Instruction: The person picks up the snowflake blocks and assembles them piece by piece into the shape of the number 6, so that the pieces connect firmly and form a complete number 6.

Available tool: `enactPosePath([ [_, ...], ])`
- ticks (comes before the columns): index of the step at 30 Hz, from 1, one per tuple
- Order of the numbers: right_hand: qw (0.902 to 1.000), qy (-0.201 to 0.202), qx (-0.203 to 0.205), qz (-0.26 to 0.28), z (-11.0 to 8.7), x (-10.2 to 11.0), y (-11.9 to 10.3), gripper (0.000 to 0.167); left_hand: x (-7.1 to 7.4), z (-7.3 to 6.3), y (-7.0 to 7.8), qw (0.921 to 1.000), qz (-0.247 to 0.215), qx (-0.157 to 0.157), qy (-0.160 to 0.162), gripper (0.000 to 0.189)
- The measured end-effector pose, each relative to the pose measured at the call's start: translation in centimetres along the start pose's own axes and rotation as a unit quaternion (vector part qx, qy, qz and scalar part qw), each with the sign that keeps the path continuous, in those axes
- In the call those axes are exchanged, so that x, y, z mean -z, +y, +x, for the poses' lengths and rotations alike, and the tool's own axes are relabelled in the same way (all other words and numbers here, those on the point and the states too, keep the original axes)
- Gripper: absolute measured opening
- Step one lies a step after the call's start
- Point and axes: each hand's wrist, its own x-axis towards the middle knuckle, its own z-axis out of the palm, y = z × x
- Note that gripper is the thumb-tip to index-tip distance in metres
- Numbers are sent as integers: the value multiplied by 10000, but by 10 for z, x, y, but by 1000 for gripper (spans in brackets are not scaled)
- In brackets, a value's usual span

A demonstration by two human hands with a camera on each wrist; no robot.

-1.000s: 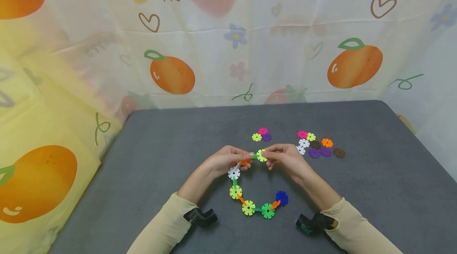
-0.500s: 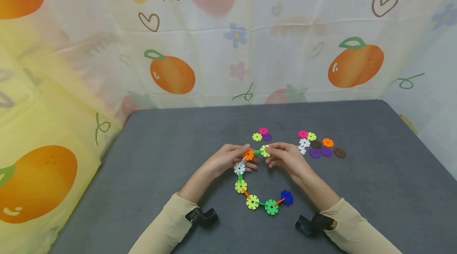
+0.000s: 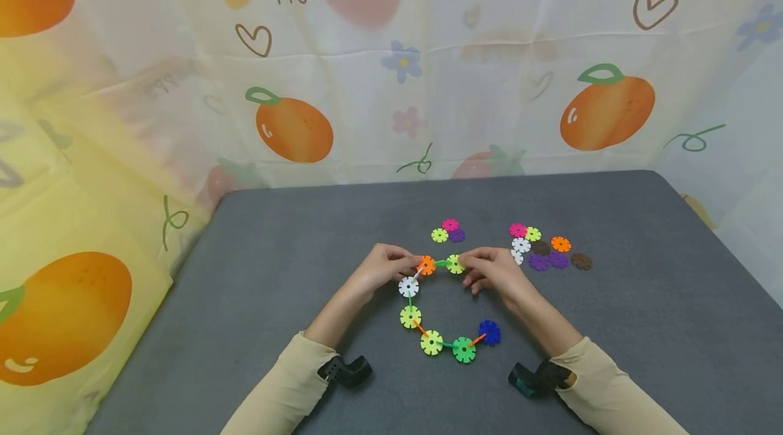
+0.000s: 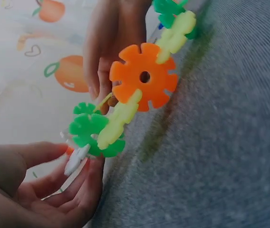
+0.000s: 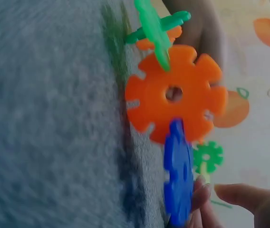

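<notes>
A curved chain of notched plastic interlocking discs bends open toward the right in the head view. My left hand pinches the orange disc at the chain's upper left corner. With thumb and fingers, my right hand holds the yellow-green disc at the upper end; a green disc set on edge joins these two. Down the left side run a white disc and two more yellow-green discs. A green disc and a blue disc form the lower end. In the right wrist view, the blue disc partly covers my right fingertips.
Behind the hands, a pink disc, a yellow-green one and a purple one lie grouped on the grey table. Farther right lie several loose discs, among them an orange one and a brown one. A fruit-print curtain hangs behind the table.
The chain first shifted right and away from me, then settled slightly back. My left fingers have moved off the chain's front to the orange disc's left edge. My right hand stays at the yellow-green end.
</notes>
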Motion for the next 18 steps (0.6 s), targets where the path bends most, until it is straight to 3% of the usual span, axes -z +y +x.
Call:
enactPosePath([
  [6, 9987, -94, 40, -505, 2, 4, 0, 36, -1, 1, -2, 9973, 645, -274, 225, 17],
  [11, 9965, -149, 108, -820, 2, 4, -2, 34, 1, 0, 2, 9856, 1564, -599, 213, 13],
  [18, 9878, -118, 647, -1414, 14, 7, -2, 30, 5, 3, 12, 9801, 1961, -304, -61, 22],
])
